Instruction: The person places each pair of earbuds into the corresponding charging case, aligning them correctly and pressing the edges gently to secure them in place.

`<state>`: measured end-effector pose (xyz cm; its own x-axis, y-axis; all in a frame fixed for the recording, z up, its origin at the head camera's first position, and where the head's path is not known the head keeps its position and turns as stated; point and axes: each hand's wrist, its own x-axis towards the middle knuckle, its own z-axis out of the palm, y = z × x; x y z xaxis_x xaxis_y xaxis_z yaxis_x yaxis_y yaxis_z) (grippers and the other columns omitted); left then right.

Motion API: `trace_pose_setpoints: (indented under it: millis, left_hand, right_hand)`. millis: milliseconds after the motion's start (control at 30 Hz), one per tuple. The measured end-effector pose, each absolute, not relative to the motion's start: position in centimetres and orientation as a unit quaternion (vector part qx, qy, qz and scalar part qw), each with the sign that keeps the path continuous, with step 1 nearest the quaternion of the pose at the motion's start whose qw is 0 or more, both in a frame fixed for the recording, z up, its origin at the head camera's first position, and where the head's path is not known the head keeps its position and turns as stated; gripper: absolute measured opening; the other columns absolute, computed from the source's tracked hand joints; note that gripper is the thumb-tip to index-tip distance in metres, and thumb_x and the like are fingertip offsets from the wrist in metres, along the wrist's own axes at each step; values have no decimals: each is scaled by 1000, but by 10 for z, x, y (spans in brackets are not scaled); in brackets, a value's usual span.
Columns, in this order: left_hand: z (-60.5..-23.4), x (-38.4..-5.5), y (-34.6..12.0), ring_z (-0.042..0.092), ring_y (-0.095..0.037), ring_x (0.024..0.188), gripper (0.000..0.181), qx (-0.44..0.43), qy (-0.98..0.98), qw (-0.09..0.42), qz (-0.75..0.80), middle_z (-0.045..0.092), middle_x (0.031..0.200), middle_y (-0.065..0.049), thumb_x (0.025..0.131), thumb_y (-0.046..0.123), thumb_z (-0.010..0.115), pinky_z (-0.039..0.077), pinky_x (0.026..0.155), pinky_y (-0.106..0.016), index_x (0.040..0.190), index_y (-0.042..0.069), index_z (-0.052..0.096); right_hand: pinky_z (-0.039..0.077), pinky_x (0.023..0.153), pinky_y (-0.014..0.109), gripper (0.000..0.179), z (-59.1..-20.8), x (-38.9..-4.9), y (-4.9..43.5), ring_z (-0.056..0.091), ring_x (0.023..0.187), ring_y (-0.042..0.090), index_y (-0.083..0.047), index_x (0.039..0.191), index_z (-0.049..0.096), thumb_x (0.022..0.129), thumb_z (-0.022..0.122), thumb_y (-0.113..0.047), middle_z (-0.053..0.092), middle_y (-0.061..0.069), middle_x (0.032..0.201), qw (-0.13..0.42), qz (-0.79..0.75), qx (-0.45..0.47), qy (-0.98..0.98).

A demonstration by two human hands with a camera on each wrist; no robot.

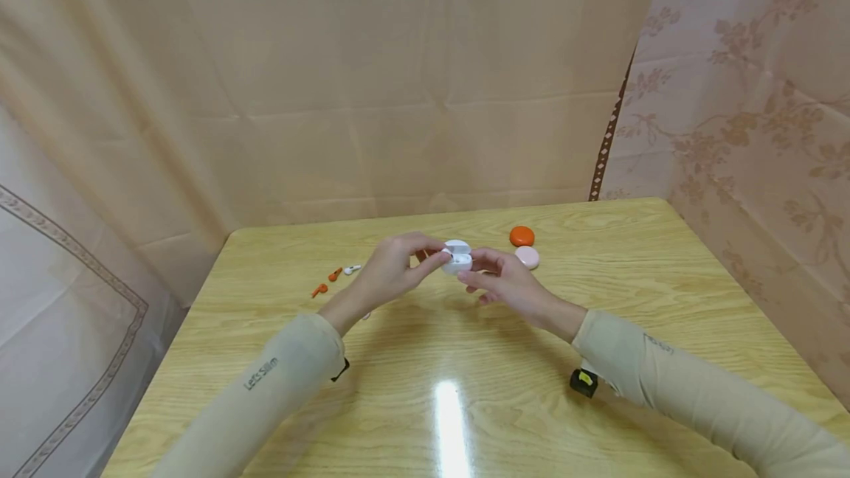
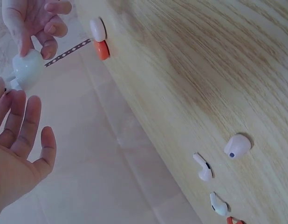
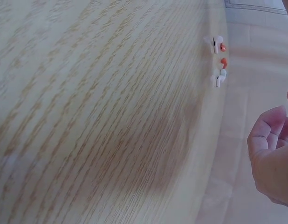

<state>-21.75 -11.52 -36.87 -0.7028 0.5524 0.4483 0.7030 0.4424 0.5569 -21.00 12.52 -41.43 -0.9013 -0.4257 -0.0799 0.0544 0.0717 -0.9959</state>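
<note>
Above the table, my right hand holds a white earbud case between thumb and fingers, its lid raised. My left hand meets the case from the left, thumb and fingertips pinching a small white earbud at its opening. Most of that earbud is hidden behind the fingertips. The left wrist view shows the case's rounded back, with the right hand on its far side. In the right wrist view the case is almost wholly hidden by the right hand.
Left of the hands lie two orange earbuds and a white earbud. Two pale pink earbuds show in the left wrist view. Behind the right hand sit a pink case and an orange case. Curtains hang past the table's far edge.
</note>
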Motion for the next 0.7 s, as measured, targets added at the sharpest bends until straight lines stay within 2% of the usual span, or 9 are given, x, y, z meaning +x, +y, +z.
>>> trace_pose_setpoints:
  millis: [167, 400, 600, 700]
  left_hand:
    - [-370, -217, -115, 68, -7, 87, 20, -349, -844, 79, -400, 75, 103, 1, 96, 24, 73, 56, 73, -28, 107, 8, 78]
    - [-370, -215, -114, 67, -9, 83, 19, -331, -840, 82, -422, 75, 102, 1, 96, 24, 74, 55, 66, -30, 106, 9, 79]
    - [-371, -214, -114, 67, -8, 82, 18, -323, -840, 88, -427, 75, 100, 2, 95, 23, 75, 54, 65, -28, 105, 9, 79]
    - [-371, -214, -114, 66, -8, 81, 17, -320, -845, 88, -419, 75, 101, 3, 95, 23, 74, 54, 63, -28, 105, 10, 79]
  right_hand:
    - [57, 82, 47, 45, -413, -209, 125, 63, 100, 34, -6, 132, 59, 95, 75, -26, 64, 10, 117, 180, -666, -128, 712]
    - [57, 81, 45, 45, -413, -210, 124, 63, 99, 31, -6, 132, 59, 95, 75, -27, 65, 10, 118, 184, -667, -121, 711]
    - [58, 77, 39, 44, -412, -210, 123, 65, 96, 26, -6, 131, 59, 95, 74, -27, 66, 11, 117, 188, -671, -119, 708]
    - [58, 76, 38, 45, -411, -209, 122, 65, 97, 29, -5, 132, 59, 95, 74, -27, 66, 12, 117, 190, -675, -121, 703]
